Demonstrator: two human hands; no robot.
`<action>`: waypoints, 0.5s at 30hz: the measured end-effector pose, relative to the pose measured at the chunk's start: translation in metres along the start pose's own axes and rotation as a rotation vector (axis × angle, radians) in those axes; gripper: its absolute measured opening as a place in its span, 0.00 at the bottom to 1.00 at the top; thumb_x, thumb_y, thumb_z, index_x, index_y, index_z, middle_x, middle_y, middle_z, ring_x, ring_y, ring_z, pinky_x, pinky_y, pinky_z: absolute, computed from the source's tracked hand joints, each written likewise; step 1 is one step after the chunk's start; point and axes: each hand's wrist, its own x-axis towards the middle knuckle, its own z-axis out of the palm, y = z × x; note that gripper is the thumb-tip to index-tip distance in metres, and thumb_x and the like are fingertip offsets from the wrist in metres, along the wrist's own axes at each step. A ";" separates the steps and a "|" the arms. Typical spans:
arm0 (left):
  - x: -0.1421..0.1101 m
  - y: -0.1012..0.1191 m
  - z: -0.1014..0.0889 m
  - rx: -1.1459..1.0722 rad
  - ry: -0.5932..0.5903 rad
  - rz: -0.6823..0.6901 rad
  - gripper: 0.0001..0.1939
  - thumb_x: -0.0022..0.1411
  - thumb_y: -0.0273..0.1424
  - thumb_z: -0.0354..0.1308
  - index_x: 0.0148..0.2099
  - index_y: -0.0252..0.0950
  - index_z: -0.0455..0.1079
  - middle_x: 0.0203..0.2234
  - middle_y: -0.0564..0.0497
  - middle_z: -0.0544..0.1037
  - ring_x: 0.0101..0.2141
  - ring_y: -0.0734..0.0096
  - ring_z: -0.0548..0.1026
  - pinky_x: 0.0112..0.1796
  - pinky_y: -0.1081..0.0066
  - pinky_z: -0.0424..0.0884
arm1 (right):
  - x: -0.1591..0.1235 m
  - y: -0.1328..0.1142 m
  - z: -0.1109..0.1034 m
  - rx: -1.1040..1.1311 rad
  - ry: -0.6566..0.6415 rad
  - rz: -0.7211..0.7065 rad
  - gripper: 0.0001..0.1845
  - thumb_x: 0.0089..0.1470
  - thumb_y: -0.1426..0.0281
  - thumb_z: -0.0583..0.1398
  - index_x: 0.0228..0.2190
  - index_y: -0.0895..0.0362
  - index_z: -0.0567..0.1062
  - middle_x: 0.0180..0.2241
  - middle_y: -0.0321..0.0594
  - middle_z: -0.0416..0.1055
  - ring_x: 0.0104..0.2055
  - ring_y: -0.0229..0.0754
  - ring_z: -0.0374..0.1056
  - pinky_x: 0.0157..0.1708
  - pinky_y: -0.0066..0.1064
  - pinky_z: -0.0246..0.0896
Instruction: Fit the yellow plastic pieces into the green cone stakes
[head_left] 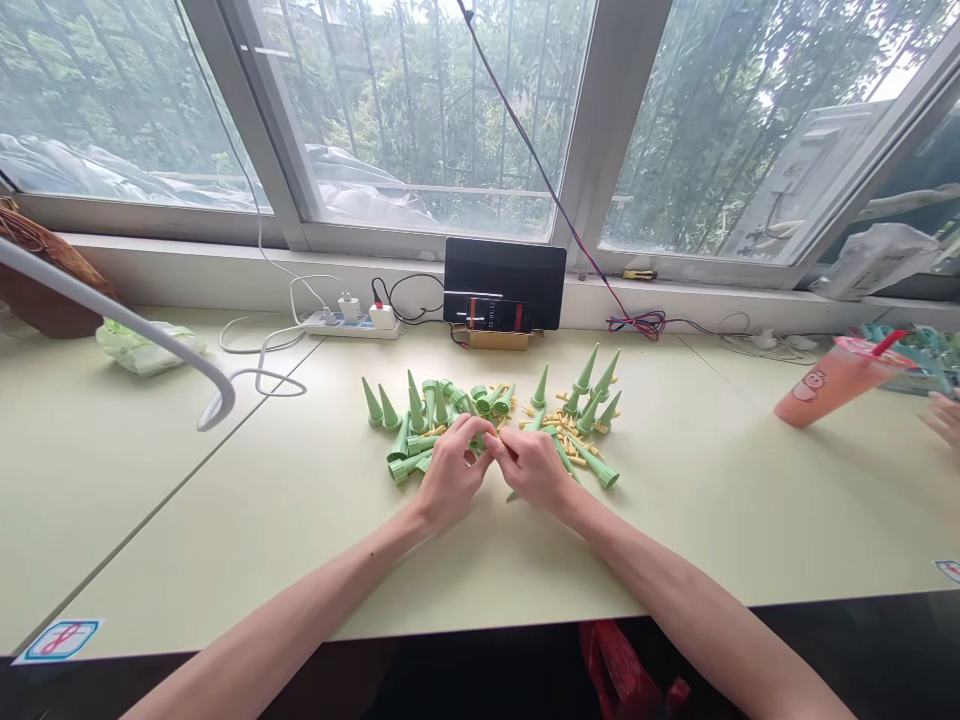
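My left hand (455, 465) and my right hand (534, 466) meet at the fingertips in the middle of the table. Both are closed in a pinch, and the fingers hide whatever is between them. A green tip (512, 495) shows just below my right hand; whether it is held or lying there I cannot tell. Around my left hand are several green plastic cone spikes (416, 402), some upright on their caps, others lying down. Beyond my right hand lie small yellow plastic pieces (576, 450), with more upright green cones (586, 372) behind and a lying cone (598, 466) beside them.
A phone with a timer (499, 315) leans against a black tablet (504, 270). Behind, a power strip (352, 325) carries plugs and cables. A drink cup (832, 385) stands at right, near another person's hand (941, 418). A white curved bar (150, 330) crosses the left side.
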 end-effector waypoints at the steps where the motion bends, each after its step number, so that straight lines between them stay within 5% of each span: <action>1: 0.000 0.000 0.000 0.005 -0.002 0.001 0.02 0.65 0.29 0.54 0.38 0.38 0.67 0.34 0.52 0.69 0.30 0.76 0.71 0.24 0.77 0.71 | 0.000 0.000 0.000 0.003 -0.001 0.000 0.23 0.66 0.61 0.47 0.21 0.55 0.49 0.16 0.29 0.49 0.18 0.32 0.41 0.21 0.27 0.37; 15: 0.002 0.003 -0.002 0.079 0.049 0.015 0.05 0.64 0.29 0.56 0.43 0.39 0.71 0.33 0.53 0.69 0.28 0.77 0.68 0.23 0.79 0.69 | 0.001 -0.001 -0.005 0.002 -0.052 0.071 0.22 0.67 0.58 0.49 0.23 0.55 0.53 0.18 0.29 0.53 0.19 0.33 0.44 0.22 0.26 0.39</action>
